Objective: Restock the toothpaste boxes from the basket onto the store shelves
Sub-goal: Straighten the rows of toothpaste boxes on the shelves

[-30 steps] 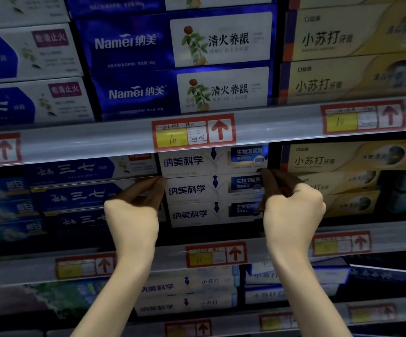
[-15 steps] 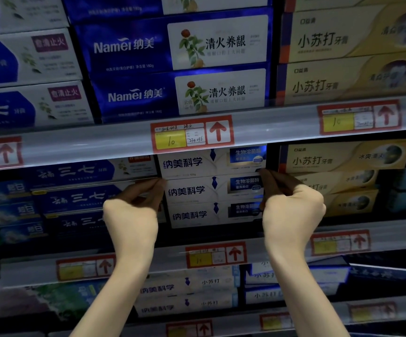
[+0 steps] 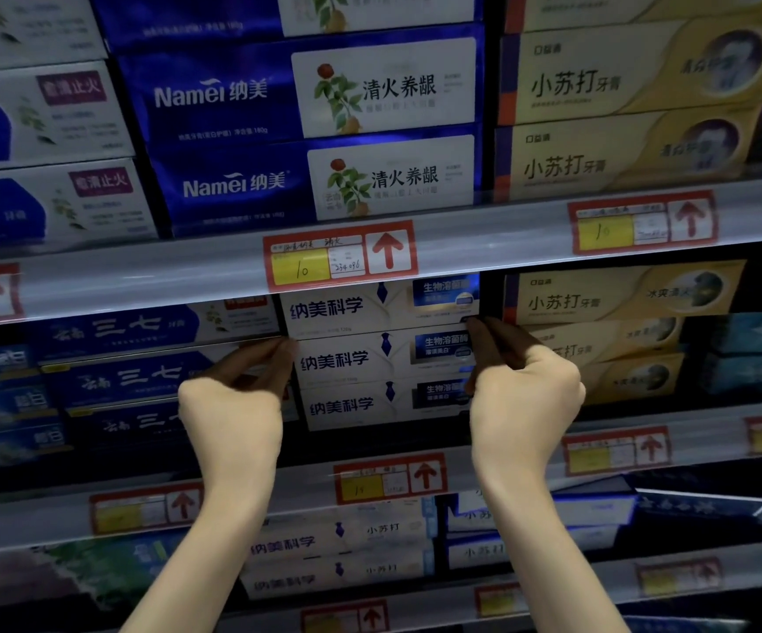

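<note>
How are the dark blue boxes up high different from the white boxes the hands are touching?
The dark blue boxes sit on the upper shelf; the white boxes sit one shelf lower. The dark blue boxes show a plant picture; the white boxes show a small blue tie. The left hand and right hand pinch the white boxes' ends; nothing touches the dark blue boxes. Both lie flat in stacks.

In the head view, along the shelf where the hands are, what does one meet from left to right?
Light blue boxes → dark blue boxes → left hand → white boxes → right hand → yellow boxes → teal boxes.
</note>
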`<state>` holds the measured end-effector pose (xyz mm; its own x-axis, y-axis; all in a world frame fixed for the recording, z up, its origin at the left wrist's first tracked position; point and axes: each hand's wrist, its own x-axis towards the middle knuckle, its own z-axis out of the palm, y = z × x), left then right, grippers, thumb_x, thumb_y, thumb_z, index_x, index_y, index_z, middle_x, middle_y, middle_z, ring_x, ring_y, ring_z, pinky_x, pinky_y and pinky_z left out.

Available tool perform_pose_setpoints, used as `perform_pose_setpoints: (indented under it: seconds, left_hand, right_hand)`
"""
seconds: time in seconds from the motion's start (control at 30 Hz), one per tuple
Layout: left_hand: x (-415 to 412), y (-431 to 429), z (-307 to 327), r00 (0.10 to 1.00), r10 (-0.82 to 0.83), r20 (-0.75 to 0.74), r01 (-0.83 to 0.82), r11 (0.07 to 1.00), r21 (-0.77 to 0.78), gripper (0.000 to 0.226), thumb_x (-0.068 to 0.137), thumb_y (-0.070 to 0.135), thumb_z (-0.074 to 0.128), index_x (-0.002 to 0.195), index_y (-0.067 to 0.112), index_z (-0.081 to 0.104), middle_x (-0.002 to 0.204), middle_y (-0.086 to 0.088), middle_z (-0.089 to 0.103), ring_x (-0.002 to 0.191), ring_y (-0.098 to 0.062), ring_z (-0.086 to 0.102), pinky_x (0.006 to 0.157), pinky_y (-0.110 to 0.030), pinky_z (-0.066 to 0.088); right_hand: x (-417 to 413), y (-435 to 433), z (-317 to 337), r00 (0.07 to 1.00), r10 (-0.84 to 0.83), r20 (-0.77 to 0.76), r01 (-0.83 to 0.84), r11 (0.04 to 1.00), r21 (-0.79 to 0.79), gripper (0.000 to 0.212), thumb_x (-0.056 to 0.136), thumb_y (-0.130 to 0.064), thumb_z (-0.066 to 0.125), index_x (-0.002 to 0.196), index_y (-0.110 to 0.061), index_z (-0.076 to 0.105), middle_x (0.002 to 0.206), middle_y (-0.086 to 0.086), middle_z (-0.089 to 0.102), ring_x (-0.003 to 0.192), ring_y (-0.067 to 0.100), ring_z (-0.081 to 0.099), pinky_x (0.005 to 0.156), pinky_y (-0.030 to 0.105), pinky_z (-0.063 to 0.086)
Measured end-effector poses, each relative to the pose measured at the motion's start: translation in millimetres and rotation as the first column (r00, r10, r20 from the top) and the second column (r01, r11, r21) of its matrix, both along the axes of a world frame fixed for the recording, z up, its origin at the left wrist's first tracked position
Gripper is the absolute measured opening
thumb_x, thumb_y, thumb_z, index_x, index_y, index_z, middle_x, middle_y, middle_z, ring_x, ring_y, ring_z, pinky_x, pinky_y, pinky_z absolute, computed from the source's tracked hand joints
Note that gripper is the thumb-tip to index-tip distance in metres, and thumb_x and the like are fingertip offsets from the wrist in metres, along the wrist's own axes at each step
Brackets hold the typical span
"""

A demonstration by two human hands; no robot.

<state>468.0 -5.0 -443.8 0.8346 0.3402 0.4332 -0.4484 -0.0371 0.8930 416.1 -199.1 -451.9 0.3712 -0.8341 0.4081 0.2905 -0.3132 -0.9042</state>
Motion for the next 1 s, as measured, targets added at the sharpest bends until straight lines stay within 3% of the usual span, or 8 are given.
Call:
perform_pose_setpoints:
  seconds: [0.17, 0.3, 0.43, 0.53, 0.7, 0.87, 0.93, 1.0]
  left_hand:
    - [-6.2, -2.4, 0.1, 0.999, 0.033, 0.018, -0.032, 0.999, -0.014, 0.02, 0.09, 0.016, 0.08, 0.104, 0.03, 0.08, 0.094, 0.015, 0.078, 0.086, 0.003, 0.072, 0.066, -0.003, 0.049]
    - [-23.6, -8.0, 0.7, 0.993, 0.095, 0.07, -0.093, 0.995, -0.031, 0.025, 0.094, 0.01, 0.072, 0.109, 0.029, 0.074, 0.096, 0.016, 0.074, 0.087, 0.003, 0.07, 0.071, -0.005, 0.051]
    - [-45.7, -19.3, -4.9, 0.985, 0.121, 0.121, -0.129, 0.99, 0.061, 0.015, 0.1, 0.019, 0.066, 0.086, 0.021, 0.07, 0.078, -0.005, 0.068, 0.069, -0.023, 0.062, 0.062, -0.03, 0.05]
    - [-64.4, -38.4, -6.0, 0.988, 0.058, 0.145, -0.07, 0.994, 0.081, 0.018, 0.101, 0.034, 0.064, 0.086, 0.025, 0.07, 0.074, -0.004, 0.067, 0.067, -0.024, 0.061, 0.058, -0.024, 0.049]
    - [-85.9, -85.0, -12.0, 0.989, -0.105, 0.107, 0.085, 0.981, 0.173, 0.012, 0.097, 0.038, 0.068, 0.092, 0.031, 0.076, 0.08, 0.009, 0.073, 0.074, -0.013, 0.068, 0.065, -0.033, 0.056]
    - [-91.7, -132.2, -19.2, 0.985, -0.172, 0.024, 0.161, 0.954, 0.252, 0.007, 0.093, 0.04, 0.072, 0.092, 0.033, 0.075, 0.082, 0.02, 0.073, 0.079, -0.004, 0.068, 0.066, -0.022, 0.051]
    - [-87.8, -146.5, -23.3, 0.989, -0.147, -0.007, 0.143, 0.947, 0.286, 0.005, 0.092, 0.036, 0.075, 0.097, 0.035, 0.075, 0.082, 0.027, 0.072, 0.079, -0.001, 0.068, 0.068, -0.028, 0.056]
    - [-81.8, -156.0, -27.0, 0.997, -0.07, -0.034, 0.078, 0.94, 0.331, 0.013, 0.09, 0.032, 0.078, 0.104, 0.033, 0.077, 0.072, 0.019, 0.072, 0.068, -0.01, 0.068, 0.06, -0.037, 0.058]
  right_hand:
    - [-8.6, 7.2, 2.6, 1.0, -0.013, -0.028, 0.01, 0.996, -0.087, 0.006, 0.092, -0.012, 0.076, 0.094, -0.016, 0.08, 0.071, -0.025, 0.059, 0.065, 0.019, 0.066, 0.068, 0.048, 0.062]
    - [-19.0, 3.2, 6.5, 1.0, 0.003, -0.031, -0.006, 0.995, -0.097, 0.005, 0.093, -0.024, 0.076, 0.091, -0.022, 0.08, 0.065, -0.013, 0.069, 0.061, 0.016, 0.065, 0.068, 0.038, 0.059]
    - [-32.9, -5.4, 9.8, 1.0, -0.009, -0.03, 0.006, 0.995, -0.101, 0.046, 0.093, -0.02, 0.07, 0.054, -0.017, 0.047, 0.045, 0.002, 0.055, 0.042, 0.012, 0.044, 0.061, 0.026, 0.042]
    - [-48.0, -15.6, 13.9, 1.0, 0.005, 0.011, -0.004, 0.996, -0.086, 0.047, 0.1, -0.034, 0.064, 0.056, -0.02, 0.052, 0.047, 0.005, 0.054, 0.046, 0.022, 0.046, 0.059, 0.032, 0.042]
    - [-77.1, -54.7, 16.1, 0.999, 0.003, 0.051, -0.001, 0.999, -0.036, 0.057, 0.106, -0.046, 0.054, 0.057, -0.015, 0.06, 0.05, 0.008, 0.053, 0.051, 0.028, 0.051, 0.059, 0.042, 0.047]
    - [-98.2, -114.5, 9.2, 0.999, -0.03, 0.02, 0.029, 0.999, 0.036, 0.037, 0.103, -0.038, 0.058, 0.069, -0.028, 0.071, 0.059, -0.006, 0.064, 0.055, 0.006, 0.054, 0.056, 0.02, 0.042]
    - [-102.6, -137.2, 5.0, 1.0, -0.026, -0.002, 0.026, 0.998, 0.049, 0.025, 0.1, -0.031, 0.063, 0.076, -0.033, 0.071, 0.068, -0.012, 0.069, 0.067, 0.005, 0.062, 0.064, 0.022, 0.047]
    - [-102.1, -155.4, -3.7, 0.998, -0.008, -0.063, 0.01, 0.999, 0.041, 0.013, 0.098, -0.025, 0.065, 0.093, -0.036, 0.073, 0.077, -0.014, 0.07, 0.069, 0.006, 0.065, 0.066, 0.028, 0.049]
